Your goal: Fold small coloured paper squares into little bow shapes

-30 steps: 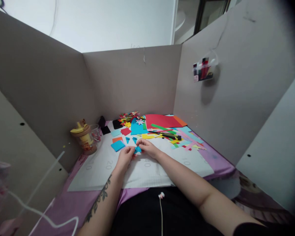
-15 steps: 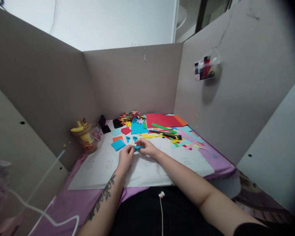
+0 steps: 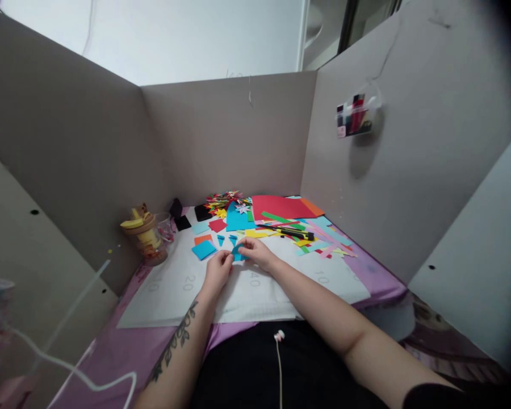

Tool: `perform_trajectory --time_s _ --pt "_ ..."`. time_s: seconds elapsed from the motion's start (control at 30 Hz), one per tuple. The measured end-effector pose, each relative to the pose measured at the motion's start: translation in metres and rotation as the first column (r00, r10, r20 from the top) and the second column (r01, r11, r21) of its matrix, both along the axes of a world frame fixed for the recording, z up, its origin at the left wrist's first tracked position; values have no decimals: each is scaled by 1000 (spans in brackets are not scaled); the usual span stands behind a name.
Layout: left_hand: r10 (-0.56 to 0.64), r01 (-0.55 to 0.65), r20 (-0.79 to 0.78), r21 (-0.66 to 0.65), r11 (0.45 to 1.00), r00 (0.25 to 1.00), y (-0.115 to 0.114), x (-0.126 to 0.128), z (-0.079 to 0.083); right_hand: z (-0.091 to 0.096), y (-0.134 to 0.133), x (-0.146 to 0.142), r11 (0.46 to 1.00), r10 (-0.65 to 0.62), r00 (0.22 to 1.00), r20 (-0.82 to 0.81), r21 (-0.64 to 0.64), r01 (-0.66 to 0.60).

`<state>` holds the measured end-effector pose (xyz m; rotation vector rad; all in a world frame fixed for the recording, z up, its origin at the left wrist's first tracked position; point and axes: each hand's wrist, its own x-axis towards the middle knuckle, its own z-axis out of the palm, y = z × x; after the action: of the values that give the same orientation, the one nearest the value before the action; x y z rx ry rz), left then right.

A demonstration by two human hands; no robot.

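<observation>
Blue paper piece [image 3: 237, 252] is pinched between both hands, just above the white mat [image 3: 170, 295] near the middle of the counter [image 3: 378, 278]. The left hand [image 3: 218, 270] has its fingertips closed on the piece's near edge. The right hand [image 3: 258, 253] curls over the far edge with thumb and forefinger nipped together, and neither hand holds anything else. From where I sit the piece is tiny and partly hidden by the fingers, so I can't make out its folds for certain. My main worry is the grip: the paper looks thin, and an uneven squeeze from either side could skew a crease or tear a corner. If it slips free, it would land beside the two small blue folded bits [image 3: 226, 240] and the blue square [image 3: 204, 250] just beyond the fingers. They are the same colour, so it would be easy to confuse with them. A cutter [image 3: 293, 233] lies among the loose coloured strips [image 3: 327, 247] just past the right hand, and I can't tell whether its blade is out. A careless reach forward could brush it or scatter those strips. Both forearms rest across the mat, so a sudden pull could drag it. The jar [image 3: 147, 236] on the left stands well apart, and I judge it a small risk.
</observation>
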<state>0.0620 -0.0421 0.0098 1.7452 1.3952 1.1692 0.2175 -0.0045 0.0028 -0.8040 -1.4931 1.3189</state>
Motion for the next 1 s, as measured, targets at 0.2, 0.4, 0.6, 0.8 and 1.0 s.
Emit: perform_trajectory --time_s 0.2,0.4,0.6,0.8,1.0 --pt "-15 10 97 47 999 995 1 1 1 -3 -2 -3 999 28 999 43 -26 -27" --pt "-21 30 174 -55 998 985 0 1 3 -5 0 -1 995 -27 998 50 102 22" --pt "-29 96 364 -168 981 931 0 2 2 -2 -1 0 984 -18 998 61 180 6" --pt "48 32 477 -158 987 877 6 1 -4 0 -3 -2 999 29 998 -57 41 -27" --pt "34 24 381 -145 989 924 5 1 -7 -5 0 -6 986 -102 994 27 137 98"
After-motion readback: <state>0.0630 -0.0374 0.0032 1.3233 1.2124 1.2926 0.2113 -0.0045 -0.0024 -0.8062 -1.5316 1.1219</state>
